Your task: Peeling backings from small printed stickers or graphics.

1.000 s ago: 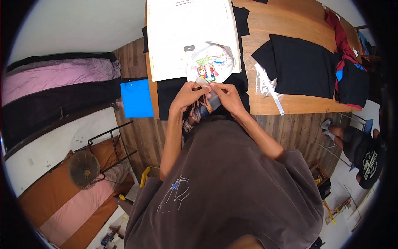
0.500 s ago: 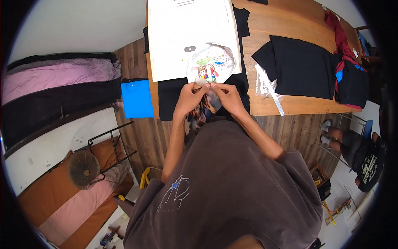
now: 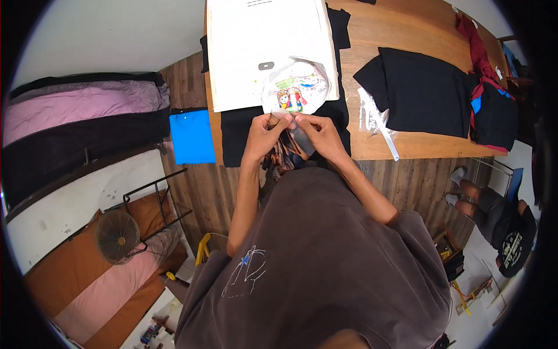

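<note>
My left hand and my right hand are close together at the table's front edge. Both are closed, thumbs and fingers pinching the near edge of a white printed film. The film carries colourful cartoon figures and curls up toward its far side. It lies over the near end of a large white board, which rests on black fabric. Below my hands hangs a greyish flap of film, in front of dark patterned cloth.
To the right on the wooden table lie a folded black shirt and a clear plastic packet. A blue folded item sits left of the table. A person is at the far right; a fan stands lower left.
My hands keep their pinch, with the fingertips shifted slightly. The film's printed area has tilted a little. The person at the right has moved slightly lower in the picture.
</note>
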A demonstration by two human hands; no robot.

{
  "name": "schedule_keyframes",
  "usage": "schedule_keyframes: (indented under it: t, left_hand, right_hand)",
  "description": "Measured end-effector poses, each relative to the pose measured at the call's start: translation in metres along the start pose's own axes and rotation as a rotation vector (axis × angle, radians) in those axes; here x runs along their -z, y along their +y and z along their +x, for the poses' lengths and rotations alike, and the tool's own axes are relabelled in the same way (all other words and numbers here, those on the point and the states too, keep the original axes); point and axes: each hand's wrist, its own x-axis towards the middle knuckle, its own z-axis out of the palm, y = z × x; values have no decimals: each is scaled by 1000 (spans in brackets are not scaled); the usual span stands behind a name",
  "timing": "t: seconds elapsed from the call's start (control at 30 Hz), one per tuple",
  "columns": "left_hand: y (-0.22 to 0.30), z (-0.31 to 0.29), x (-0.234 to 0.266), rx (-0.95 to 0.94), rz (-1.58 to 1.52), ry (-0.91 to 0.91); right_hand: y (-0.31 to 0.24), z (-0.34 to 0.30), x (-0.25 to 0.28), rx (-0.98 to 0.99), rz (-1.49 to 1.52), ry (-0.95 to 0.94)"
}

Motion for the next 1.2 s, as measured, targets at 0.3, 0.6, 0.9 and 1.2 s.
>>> schedule_keyframes:
  t: [0.3,0.6,0.9,1.2]
  left_hand:
    - [1,0,-2,16,-18,7]
    - [-13,15,2,-2,18,63]
    - [-11,19,6,59,21,51]
    - [-10,18,2,-77,-22,20]
  right_hand:
    - [15,2,-1,23,61,3]
    - [24,18,-2,32,48,0]
    - [16,31,14,-237,137,-54]
    - [10,19,16,-40,-6,-132]
